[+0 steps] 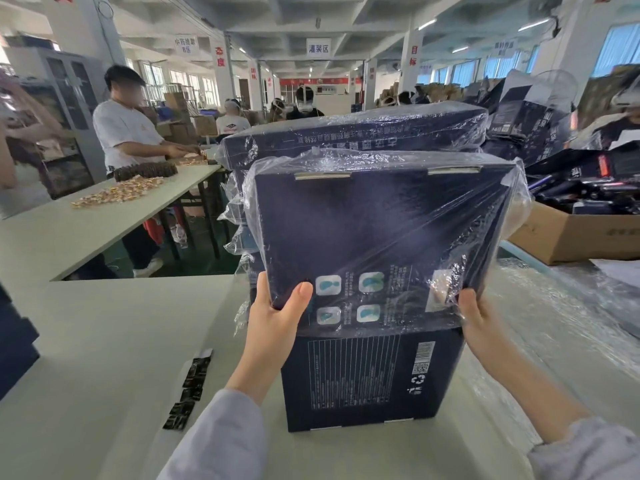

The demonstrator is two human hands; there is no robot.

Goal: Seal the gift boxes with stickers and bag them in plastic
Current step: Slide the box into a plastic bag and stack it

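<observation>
Gift box is navy, partly inside a clear bag.

hanging sign reading "灌装区", red "目标" on pillar

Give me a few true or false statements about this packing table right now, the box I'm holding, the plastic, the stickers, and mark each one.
1. The left hand and the right hand both hold the dark box. True.
2. The plastic bag covers the whole box. False: its lower part, with the barcode, is bare.
3. The sticker strip lies on the table, left of the box. True.
4. The cardboard carton at the right is empty. False: it holds dark items.
5. Another bagged box sits behind. True.
</observation>
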